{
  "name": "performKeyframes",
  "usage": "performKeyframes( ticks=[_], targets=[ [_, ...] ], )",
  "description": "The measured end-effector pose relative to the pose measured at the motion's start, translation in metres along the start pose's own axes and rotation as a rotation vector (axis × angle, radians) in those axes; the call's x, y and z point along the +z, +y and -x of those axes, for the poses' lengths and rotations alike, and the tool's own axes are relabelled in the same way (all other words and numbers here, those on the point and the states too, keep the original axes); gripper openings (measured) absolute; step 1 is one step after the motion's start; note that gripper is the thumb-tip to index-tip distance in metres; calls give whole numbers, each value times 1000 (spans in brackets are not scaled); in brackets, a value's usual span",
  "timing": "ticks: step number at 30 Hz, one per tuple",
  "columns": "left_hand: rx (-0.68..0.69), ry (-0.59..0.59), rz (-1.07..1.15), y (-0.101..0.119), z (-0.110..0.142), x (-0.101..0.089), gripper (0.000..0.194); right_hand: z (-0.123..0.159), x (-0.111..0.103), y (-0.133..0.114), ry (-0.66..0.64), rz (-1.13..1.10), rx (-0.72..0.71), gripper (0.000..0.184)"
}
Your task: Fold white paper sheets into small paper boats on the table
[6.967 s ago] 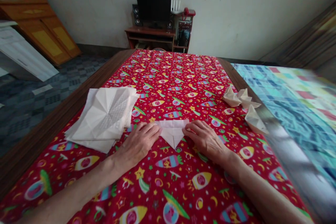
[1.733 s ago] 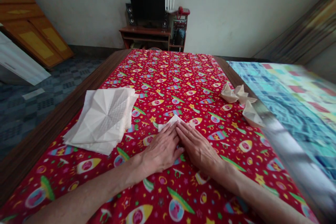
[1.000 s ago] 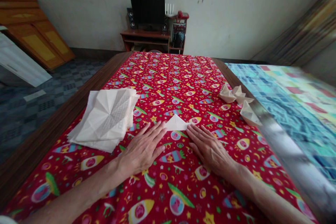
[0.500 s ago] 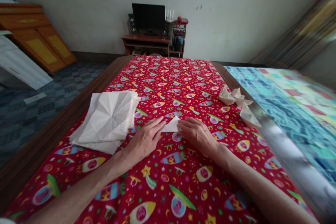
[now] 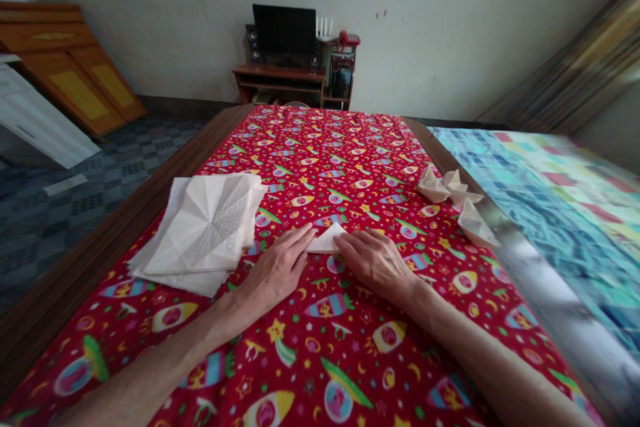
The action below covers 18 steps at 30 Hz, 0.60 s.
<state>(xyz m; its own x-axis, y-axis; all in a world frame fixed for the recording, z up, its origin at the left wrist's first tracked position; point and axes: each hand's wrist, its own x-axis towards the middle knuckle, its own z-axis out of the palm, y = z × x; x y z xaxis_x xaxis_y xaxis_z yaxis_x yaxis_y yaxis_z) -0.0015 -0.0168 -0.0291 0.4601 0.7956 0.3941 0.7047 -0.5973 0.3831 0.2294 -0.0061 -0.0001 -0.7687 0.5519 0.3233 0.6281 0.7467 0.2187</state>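
A small white folded paper [image 5: 326,241], triangular with its peak pointing away from me, lies on the red patterned cloth [image 5: 320,353]. My left hand [image 5: 283,259] holds its left corner, with the fingers close together and the thumb nearer to me. From the other side my right hand [image 5: 375,257] grips the right corner, its fingertips pressed on the paper. Both hands rest low on the cloth, and the fingers hide the paper's two ends. To the left lies a stack of creased white paper sheets [image 5: 200,227].
Several folded paper boat-like shapes [image 5: 476,221] sit near the table's right edge. Beyond that edge is a bed with a coloured cover [image 5: 540,213]. A desk with a monitor [image 5: 284,30] stands against the far wall, and a wooden cabinet [image 5: 85,73] is at the left.
My right fingertips have shifted slightly on the folded paper, and a little more of its right slope shows. My left hand stays nearly where it was.
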Motion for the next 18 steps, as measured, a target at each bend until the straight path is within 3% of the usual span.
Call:
performKeyframes(
  ticks=[10, 15, 18],
  targets=[
    [-47, 28, 86, 3, -2, 2, 53, -9, 2, -15, 26, 51, 86, 16],
    [-236, 170, 381, 14, 1, 6, 64, -6, -1, -7, 163, 13, 135, 18],
    [-291, 137, 521, 34, -1, 6, 61, -7, -6, -7, 230, -32, 166, 21]
  ],
)
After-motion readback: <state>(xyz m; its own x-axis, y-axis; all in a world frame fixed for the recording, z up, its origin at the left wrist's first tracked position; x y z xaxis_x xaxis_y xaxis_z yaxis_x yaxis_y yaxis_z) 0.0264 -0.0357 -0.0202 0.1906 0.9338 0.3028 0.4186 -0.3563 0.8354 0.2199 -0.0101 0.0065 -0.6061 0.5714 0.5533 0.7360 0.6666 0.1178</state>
